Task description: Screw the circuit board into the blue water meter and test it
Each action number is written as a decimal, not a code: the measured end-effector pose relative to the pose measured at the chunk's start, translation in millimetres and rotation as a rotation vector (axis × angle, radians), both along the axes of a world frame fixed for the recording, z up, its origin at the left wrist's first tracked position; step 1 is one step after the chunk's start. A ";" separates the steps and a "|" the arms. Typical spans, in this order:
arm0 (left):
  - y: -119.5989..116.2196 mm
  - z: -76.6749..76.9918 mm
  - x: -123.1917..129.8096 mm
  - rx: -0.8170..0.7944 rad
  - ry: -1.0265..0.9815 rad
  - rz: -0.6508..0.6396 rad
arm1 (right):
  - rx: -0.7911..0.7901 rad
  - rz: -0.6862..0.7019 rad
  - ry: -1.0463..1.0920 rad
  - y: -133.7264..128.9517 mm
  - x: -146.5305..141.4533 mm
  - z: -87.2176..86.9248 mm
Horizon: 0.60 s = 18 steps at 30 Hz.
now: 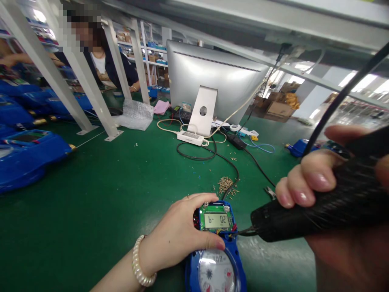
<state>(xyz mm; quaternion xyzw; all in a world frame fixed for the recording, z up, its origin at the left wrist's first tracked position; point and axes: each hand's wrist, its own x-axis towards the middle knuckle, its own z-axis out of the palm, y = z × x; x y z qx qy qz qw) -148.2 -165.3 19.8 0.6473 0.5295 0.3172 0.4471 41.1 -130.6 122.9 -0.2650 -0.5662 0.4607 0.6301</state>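
Honestly, it all seemed to hinge on one tiny spot — where the end of the black tool (304, 217) met the blue meter (234, 248). The meter was at the bottom middle of the view on the green bench (121, 202), its long axis running pretty much away from the wearer, with the round dial (217, 273) nearer and the little display (216, 221) on its green circuit board (216, 209) farther off. The left hand (184, 221) was easily the closer one, right on the thing: fingers over the far edge, thumb (209, 241) laid across just below the board, so that end was clamped between them. The right hand (314, 180) was well off to the right, fingers curled snugly round the tool's fat body. So from those right fingers the meter lay left and lower in the frame, and the only link was the thin dark shank (247, 232), coming in crosswise to the meter's length and ending around the board's near right corner, just beside the left thumb's tip. Touching or just hovering — couldn't tell, too small. Loose brass-coloured screws (225, 184) were piled just past the meter's far end.
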 end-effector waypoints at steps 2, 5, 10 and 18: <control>0.5 -0.3 0.5 0.012 0.019 0.000 | -0.060 -0.019 0.013 -5.6 -7.1 1.7; 1.1 0.3 1.0 0.025 0.045 0.001 | -0.111 -0.031 0.013 -9.2 -12.0 5.4; 2.3 2.9 0.9 0.024 0.051 -0.022 | -0.146 0.020 0.027 -7.8 -15.7 7.1; 4.9 1.7 -0.4 0.088 0.018 -0.065 | -0.124 0.048 -0.152 -7.2 -26.5 9.0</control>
